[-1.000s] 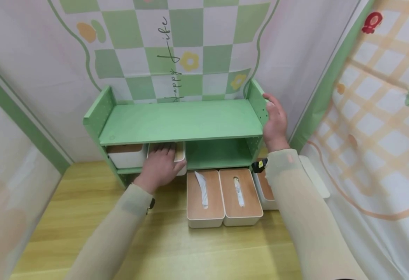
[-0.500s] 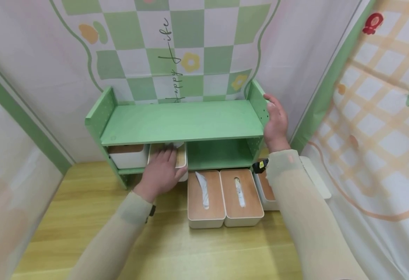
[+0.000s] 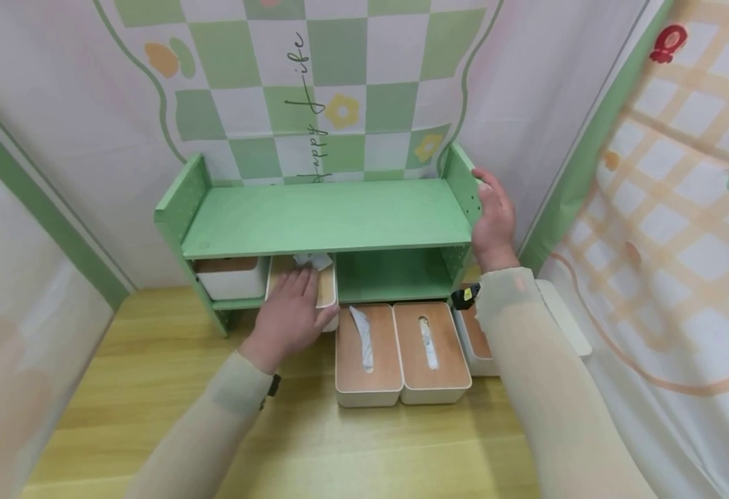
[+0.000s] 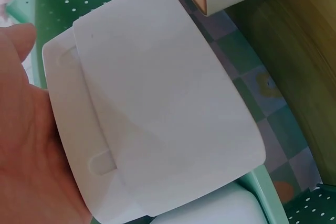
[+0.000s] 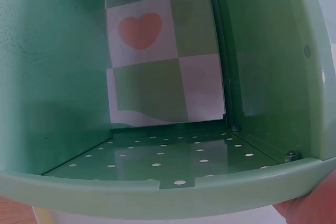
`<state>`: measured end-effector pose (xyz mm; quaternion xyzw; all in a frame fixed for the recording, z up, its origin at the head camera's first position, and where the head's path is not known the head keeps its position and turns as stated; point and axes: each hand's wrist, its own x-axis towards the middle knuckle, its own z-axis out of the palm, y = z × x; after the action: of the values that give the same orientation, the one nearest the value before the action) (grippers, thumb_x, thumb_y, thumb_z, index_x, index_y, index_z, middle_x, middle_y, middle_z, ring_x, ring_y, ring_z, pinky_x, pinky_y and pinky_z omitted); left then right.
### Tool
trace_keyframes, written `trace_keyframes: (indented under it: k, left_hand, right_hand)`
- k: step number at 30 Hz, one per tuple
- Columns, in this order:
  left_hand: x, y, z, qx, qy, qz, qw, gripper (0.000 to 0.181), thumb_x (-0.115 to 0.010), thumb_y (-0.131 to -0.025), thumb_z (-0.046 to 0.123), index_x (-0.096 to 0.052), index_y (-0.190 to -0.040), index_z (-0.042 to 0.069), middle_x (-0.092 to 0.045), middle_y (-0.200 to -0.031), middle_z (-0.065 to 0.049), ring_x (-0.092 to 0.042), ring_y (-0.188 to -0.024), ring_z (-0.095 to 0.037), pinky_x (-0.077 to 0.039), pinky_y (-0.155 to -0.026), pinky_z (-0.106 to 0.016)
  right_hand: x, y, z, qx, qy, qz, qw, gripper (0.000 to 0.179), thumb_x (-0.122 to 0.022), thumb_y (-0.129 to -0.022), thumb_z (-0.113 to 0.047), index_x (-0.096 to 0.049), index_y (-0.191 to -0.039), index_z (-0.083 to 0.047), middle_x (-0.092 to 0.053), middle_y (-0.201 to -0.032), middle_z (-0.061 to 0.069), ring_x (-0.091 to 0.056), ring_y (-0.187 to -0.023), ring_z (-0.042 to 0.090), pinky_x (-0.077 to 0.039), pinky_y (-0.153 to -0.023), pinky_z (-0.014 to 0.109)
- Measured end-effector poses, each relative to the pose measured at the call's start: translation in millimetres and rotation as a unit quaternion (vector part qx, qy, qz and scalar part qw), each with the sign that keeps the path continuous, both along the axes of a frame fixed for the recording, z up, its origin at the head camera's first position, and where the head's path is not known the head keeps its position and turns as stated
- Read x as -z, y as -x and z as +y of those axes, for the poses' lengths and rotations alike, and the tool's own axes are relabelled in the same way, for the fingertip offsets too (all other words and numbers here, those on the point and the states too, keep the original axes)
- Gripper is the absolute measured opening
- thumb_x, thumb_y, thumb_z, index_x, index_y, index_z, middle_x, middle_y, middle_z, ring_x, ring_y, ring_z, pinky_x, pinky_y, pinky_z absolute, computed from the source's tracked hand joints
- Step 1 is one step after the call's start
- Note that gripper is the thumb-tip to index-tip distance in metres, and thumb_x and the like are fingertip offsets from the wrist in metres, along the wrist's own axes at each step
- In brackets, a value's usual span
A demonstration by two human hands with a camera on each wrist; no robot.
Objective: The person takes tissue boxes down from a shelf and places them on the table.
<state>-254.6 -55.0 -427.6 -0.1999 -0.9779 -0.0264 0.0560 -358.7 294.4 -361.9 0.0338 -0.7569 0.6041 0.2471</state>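
Directly beneath straight left fingers [image 3: 296, 283], tissue box [image 3: 325, 286], right hand [image 3: 494, 225] against shelf [image 3: 333, 215], grip unclear

Arms [image 3: 554, 374] outstretched — left fingers [image 3: 294, 283] straight

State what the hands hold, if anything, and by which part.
Nothing is plainly gripped. The left hand lies flat on top of a box; the right hand rests against the shelf's right end, but whether it grips is unclear.
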Motion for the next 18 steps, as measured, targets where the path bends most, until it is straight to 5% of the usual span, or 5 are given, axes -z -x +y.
trace_keyframes:
  k: [18]
  left_hand:
    - [-2.5, -9.5, 0.3, 0.005, -0.01, -0.006, 0.9999, 0.088, -0.026, -0.101, 0.064, -0.022, -0.154, -0.005, -0.019, -0.16, -0.023, -0.019, -0.147, -0.037, -0.015, -0.118, -0.047]
  right_hand:
    - [-1.5, -2.8, -1.8, -0.001, 0.001, -0.005, 1.0, 0.044, -0.035, -0.106, -0.043, -0.054, -0.143, -0.031, -0.035, -0.156, -0.01, -0.03, -0.137, 0.01, -0.021, -0.112, 0.04]
